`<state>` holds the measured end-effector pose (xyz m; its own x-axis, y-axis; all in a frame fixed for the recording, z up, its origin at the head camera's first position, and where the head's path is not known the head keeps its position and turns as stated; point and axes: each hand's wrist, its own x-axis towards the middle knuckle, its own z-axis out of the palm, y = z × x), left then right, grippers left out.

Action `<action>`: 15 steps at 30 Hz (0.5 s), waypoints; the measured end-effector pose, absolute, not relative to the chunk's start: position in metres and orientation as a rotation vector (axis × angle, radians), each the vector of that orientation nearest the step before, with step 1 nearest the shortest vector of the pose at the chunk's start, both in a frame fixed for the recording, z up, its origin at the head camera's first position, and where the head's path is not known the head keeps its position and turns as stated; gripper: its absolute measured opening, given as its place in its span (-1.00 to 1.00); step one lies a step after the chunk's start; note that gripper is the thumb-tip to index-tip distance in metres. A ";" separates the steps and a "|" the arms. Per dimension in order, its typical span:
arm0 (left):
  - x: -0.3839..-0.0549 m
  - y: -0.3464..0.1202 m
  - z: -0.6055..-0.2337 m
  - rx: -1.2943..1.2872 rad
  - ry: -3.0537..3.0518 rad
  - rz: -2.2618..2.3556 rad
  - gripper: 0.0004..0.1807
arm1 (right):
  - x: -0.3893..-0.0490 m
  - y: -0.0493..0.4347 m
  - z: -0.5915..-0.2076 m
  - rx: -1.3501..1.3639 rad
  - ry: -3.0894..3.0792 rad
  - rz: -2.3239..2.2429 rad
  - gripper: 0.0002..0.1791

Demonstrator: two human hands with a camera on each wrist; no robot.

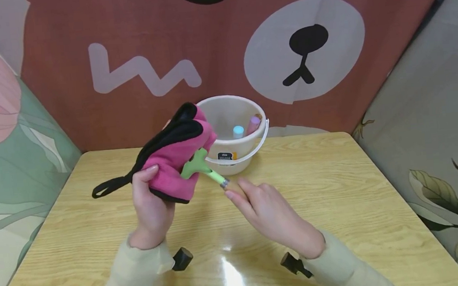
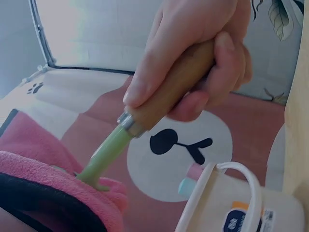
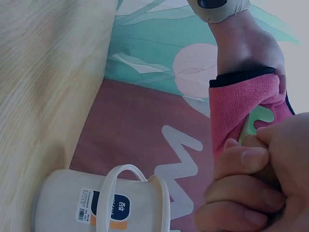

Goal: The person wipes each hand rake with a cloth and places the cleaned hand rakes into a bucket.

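My left hand [image 1: 151, 209] grips a pink cloth [image 1: 169, 164] with black edging and a black hanging loop. The cloth is folded around the green head [image 1: 195, 164] of a small garden hand tool, probably a hand rake; its prongs are partly hidden. My right hand [image 1: 273, 211] holds the tool by its wooden handle [image 2: 171, 87], fingers curled round it. A metal collar [image 2: 131, 123] joins handle and green shank. Both hands are above the table, in front of a white bucket [image 1: 229, 149].
The bucket stands at the table's back edge, its white handle [image 1: 263, 142] hanging down in front. Inside are a blue-topped item [image 1: 238, 131] and a purple-topped one [image 1: 253, 123]. A printed curtain [image 1: 141, 23] hangs behind the wooden table [image 1: 327, 189].
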<state>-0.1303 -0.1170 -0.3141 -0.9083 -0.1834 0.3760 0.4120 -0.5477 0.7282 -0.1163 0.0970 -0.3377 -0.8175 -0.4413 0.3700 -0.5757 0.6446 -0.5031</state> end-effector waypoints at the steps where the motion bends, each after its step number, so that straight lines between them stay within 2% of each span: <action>1: -0.130 -0.118 -0.313 -0.383 -1.259 -2.465 -0.76 | -0.116 0.097 -0.338 0.833 -2.656 0.919 -0.67; 7: -0.124 -0.119 -0.313 -0.481 -1.364 -2.434 -0.81 | -0.115 0.097 -0.338 0.827 -2.666 0.907 -0.65; 15: -0.121 -0.109 -0.325 -0.505 -1.406 -2.473 -0.77 | -0.114 0.097 -0.341 0.802 -2.622 0.875 -0.65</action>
